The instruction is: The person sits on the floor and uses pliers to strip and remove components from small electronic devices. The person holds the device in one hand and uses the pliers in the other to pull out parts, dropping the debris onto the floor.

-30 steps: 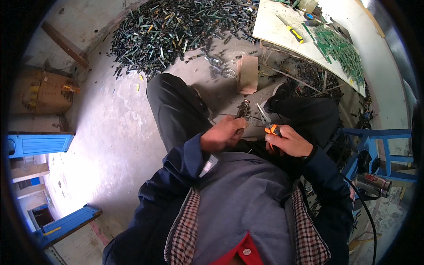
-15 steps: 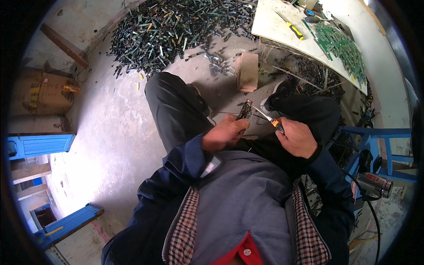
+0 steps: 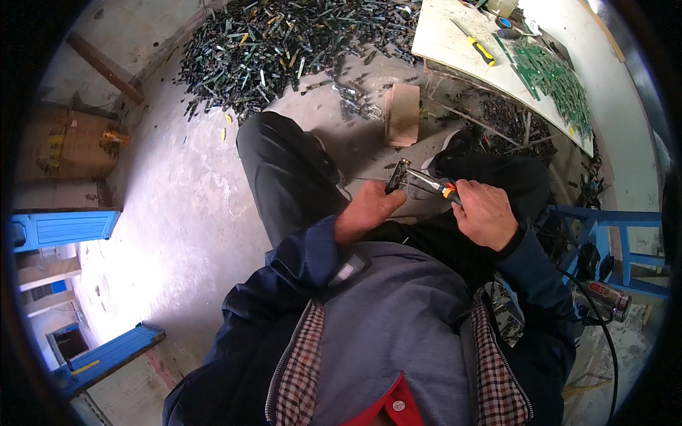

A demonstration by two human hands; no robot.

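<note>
Head view: left hand closed, thumb and fingers pinching a small dark part, which juts from the grip on the near side of the brown block, the landmark for these notes. Right hand wrapped round the handles of orange-and-black pliers, nearer the wearer than the block and to its right. Metal nose of the pliers points left to the upper end of the dark part; whether it bites or only touches, cannot tell. Knees in dark trousers bent either side, on the block's near side. Just left of the block, clear scraps on the floor. Beyond it and leftward, a broad pile of dark and green strips. Beyond and to its right, a pale tabletop bearing a yellow-handled tool, a blue-and-black round item and a heap of green strips. Right of the block, below that top, more dark pieces. Farther right and nearer the wearer, blue wooden framework and a silver cylindrical device. Well left of the block, a cardboard box.
</note>
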